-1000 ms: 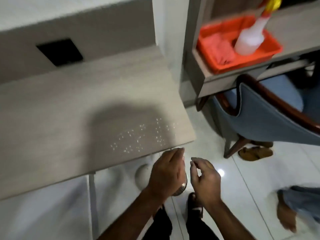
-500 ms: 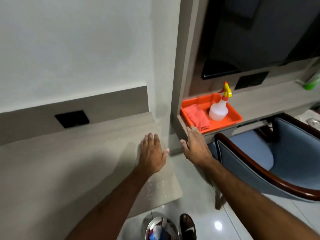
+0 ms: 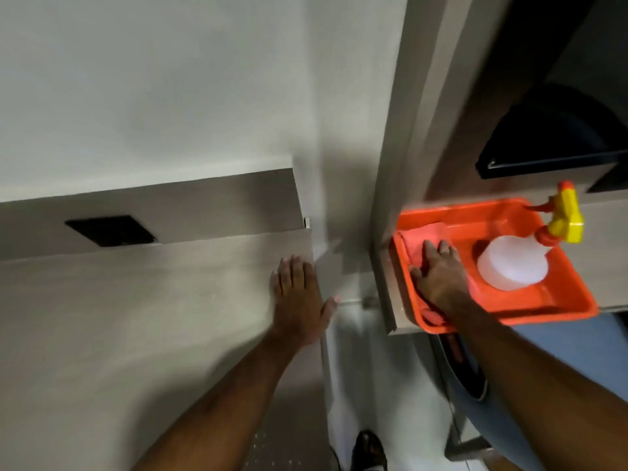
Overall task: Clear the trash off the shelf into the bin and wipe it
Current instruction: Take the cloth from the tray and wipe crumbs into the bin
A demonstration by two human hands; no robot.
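The pale wooden shelf (image 3: pixel 142 317) fills the left of the view. My left hand (image 3: pixel 299 297) lies flat and open on its right end, fingers spread. An orange tray (image 3: pixel 550 300) sits on the neighbouring desk to the right. Inside it lie a pink cloth (image 3: pixel 419 243) and a clear spray bottle (image 3: pixel 513 266) with a yellow and orange trigger. My right hand (image 3: pixel 440 271) is laid on the pink cloth with fingers extended; no grip is visible. The bin is out of view.
A black socket plate (image 3: pixel 108 230) is set in the shelf's back panel. A blue chair with a wooden rim (image 3: pixel 475 385) stands under the desk at right. A dark screen (image 3: pixel 550 137) is above the tray. My shoe (image 3: pixel 368 448) is on the white floor.
The view rose from the floor and bin toward the wall. My left hand came up onto the shelf end. My right hand reached from the desk edge into the tray onto the cloth.
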